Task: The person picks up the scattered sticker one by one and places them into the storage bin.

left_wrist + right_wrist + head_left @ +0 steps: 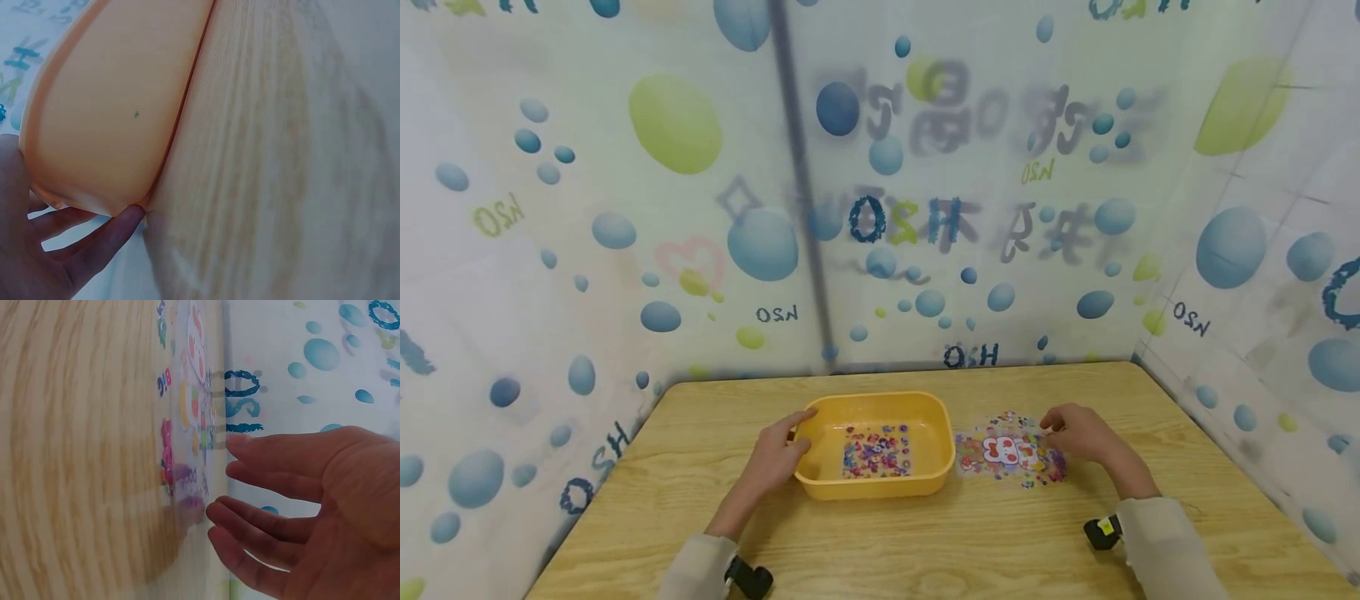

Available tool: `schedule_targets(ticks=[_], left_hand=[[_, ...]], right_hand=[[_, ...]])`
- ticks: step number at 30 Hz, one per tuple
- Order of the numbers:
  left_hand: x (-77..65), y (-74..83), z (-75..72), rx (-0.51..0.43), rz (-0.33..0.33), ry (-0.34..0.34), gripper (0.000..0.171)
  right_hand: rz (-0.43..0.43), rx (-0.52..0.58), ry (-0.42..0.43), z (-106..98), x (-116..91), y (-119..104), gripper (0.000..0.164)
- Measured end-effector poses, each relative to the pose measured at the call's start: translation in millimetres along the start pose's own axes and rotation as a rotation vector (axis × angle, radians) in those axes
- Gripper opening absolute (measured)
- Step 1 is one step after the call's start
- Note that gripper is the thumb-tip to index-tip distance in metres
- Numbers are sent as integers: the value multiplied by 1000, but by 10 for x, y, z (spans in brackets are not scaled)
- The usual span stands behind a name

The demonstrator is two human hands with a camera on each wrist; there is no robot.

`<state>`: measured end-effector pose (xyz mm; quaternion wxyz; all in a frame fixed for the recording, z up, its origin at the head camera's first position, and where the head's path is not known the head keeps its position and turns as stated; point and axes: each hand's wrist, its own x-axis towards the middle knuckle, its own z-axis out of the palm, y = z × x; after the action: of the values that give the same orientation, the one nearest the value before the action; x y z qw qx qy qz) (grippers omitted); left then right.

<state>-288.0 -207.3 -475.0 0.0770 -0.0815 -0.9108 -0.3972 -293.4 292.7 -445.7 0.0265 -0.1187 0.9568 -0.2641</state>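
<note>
A yellow plastic basin (925,487) sits on the table, with a clear sheet of small colourful stickers (877,452) on its floor. My left hand (777,454) grips the basin's left end, fingers curved around the wall and a fingertip over the rim. To the right of the basin lies a colourful sticker sheet (1011,451) with white cartoon faces, seen nearly edge-on in the right wrist view. My right hand (1078,431) hovers at its upper right edge, fingers loosely bent. In the right wrist view the thumb and index fingertips are close together, with nothing visible between them.
Beneath everything is a light wood-grain table (880,550). A patterned curtain (880,283) with blue and green spots hangs along its far edge and both sides. Each wrist wears a small black camera, and pale sleeves cover the forearms.
</note>
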Motion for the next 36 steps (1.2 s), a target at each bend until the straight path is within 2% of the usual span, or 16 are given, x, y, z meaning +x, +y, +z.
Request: schedule_targets(ticks=[13, 19, 25, 36], left_hand=[[-5, -8, 1, -8, 0, 5, 51], [-10, 5, 1, -6, 0, 5, 51], [-11, 20, 6, -10, 9, 7, 51], [-8, 9, 3, -16, 0, 3, 51]], right_hand=[[5, -76, -38, 22, 28, -9, 45], [-23, -106, -41, 38, 36, 1, 46], [0, -150, -46, 58, 39, -3, 43], [14, -162, -35, 69, 39, -13, 45]])
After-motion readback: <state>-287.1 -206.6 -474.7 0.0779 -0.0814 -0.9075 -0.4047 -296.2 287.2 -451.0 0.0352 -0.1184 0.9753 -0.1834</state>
